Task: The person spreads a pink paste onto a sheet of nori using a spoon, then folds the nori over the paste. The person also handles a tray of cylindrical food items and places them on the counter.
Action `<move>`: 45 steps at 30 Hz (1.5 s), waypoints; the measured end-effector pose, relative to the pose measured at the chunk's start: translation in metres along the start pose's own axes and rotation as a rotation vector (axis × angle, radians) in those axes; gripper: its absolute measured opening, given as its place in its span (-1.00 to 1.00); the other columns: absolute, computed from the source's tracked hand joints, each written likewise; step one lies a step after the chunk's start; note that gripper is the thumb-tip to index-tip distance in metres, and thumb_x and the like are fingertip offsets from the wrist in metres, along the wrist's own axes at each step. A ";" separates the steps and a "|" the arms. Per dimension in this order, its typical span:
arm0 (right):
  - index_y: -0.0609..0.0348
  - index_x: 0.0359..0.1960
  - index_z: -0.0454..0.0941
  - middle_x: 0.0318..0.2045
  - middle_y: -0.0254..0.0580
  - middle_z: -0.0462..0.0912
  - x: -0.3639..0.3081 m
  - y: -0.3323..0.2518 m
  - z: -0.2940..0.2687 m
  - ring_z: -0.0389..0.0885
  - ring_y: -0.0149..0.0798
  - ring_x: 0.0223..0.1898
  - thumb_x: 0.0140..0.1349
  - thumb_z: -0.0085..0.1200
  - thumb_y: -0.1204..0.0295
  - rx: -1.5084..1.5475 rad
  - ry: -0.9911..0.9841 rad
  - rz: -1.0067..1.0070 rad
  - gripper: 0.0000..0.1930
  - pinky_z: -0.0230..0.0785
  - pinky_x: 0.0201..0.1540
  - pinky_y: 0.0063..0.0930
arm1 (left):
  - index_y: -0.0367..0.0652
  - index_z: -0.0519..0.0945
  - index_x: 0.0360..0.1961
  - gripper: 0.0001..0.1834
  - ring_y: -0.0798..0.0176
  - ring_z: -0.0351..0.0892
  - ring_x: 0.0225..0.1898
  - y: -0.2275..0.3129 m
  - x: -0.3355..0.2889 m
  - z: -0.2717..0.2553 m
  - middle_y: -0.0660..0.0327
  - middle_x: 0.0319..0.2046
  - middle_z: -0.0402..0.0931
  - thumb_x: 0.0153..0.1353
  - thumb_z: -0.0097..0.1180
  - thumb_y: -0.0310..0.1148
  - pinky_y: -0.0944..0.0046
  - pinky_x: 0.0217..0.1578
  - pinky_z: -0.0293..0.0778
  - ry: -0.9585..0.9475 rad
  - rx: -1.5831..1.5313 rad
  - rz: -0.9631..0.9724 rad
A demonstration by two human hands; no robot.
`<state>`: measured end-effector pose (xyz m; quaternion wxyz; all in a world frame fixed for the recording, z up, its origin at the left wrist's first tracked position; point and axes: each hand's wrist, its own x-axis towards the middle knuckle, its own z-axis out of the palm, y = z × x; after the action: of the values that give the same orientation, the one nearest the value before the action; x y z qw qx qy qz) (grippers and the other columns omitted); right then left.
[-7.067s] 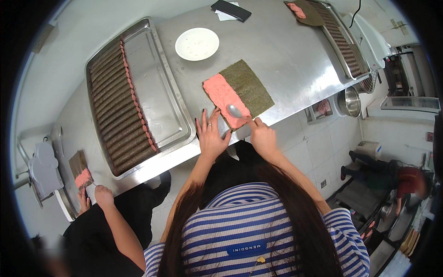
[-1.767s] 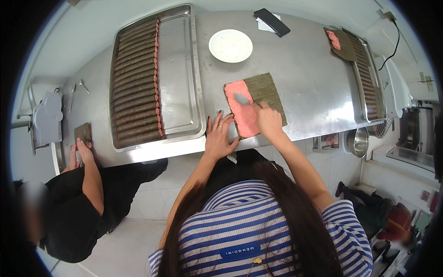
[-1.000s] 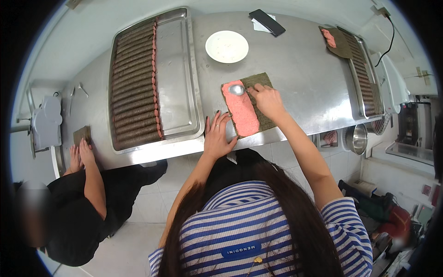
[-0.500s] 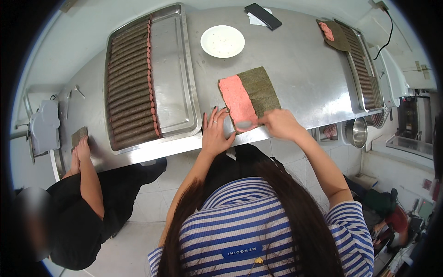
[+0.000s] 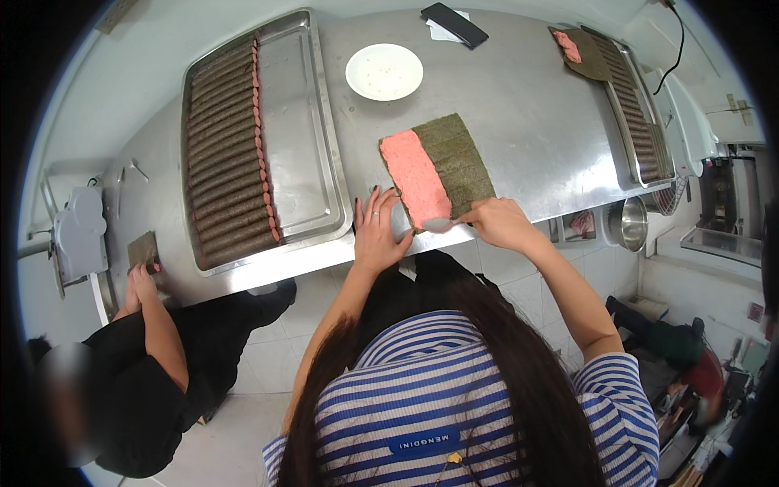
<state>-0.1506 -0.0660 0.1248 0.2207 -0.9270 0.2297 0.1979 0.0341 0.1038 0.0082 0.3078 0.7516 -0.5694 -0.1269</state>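
Standing nr the desk [image 5: 544, 146], I see the R hand [image 5: 499, 223] w/ its fingers clamped on the handle of a metal spoon [image 5: 438, 225]. Bowl of the spoon sits at the near end of a band of pink paste [image 5: 415, 174], which covers the L part of a dark green nori sheet [image 5: 464, 162]. Sheet lies flat on the desk close to the near edge, its R part bare. L hand [image 5: 377, 239], ring on one finger, has its fingers apart beside the sheet's L edge, thumb by the near corner; can't tell if it presses.

Writing: a blue label [image 5: 426, 442] w/ pale caps is on the striped shirt [image 5: 438, 365], upside down in view. White bowl [image 5: 416, 79] is plain on the visible side.

L of that, a steel tray [image 5: 300, 130] w/ a row of nori rolls [image 5: 227, 154], pink ends showing. Far side: black phone [image 5: 456, 26] over white paper [image 5: 441, 32]. Far R, a 2nd tray of rolls [image 5: 618, 114]. Lower L, co-worker's hands [image 5: 139, 288] at a small nori piece [image 5: 144, 248]; can't tell how those fingers stand.
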 end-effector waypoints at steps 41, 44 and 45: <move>0.08 -0.13 0.63 -0.39 -0.17 0.57 -0.024 -0.041 0.065 0.64 -0.06 -0.45 0.06 0.02 0.51 -0.033 0.448 0.225 -0.69 0.50 -0.43 -0.21 | -0.15 0.26 0.14 -0.23 -0.07 0.02 0.40 0.004 0.003 -0.001 0.14 0.26 0.23 -0.13 0.35 -0.31 -0.27 0.36 -0.21 -0.024 0.003 0.016; 0.20 -0.18 0.60 -0.36 -0.12 0.58 -0.024 -0.048 0.069 0.67 -0.09 -0.44 0.01 0.05 0.48 -0.112 0.417 0.199 -0.71 0.53 -0.43 -0.25 | -0.15 0.26 0.15 -0.22 -0.06 0.02 0.40 0.005 0.003 -0.001 0.15 0.26 0.23 -0.12 0.35 -0.30 -0.27 0.36 -0.22 -0.030 -0.001 0.010; 0.21 -0.20 0.60 -0.36 -0.13 0.58 -0.024 -0.049 0.068 0.67 -0.10 -0.43 0.01 0.04 0.48 -0.128 0.412 0.189 -0.72 0.53 -0.43 -0.26 | -0.15 0.26 0.15 -0.22 -0.06 0.02 0.40 0.005 0.003 -0.001 0.15 0.26 0.23 -0.12 0.35 -0.30 -0.27 0.36 -0.22 -0.026 -0.003 0.009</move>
<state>-0.1626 0.0154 0.0955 0.0905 -0.9343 0.3427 0.0382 0.0313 0.1004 0.0124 0.3020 0.7469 -0.5766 -0.1360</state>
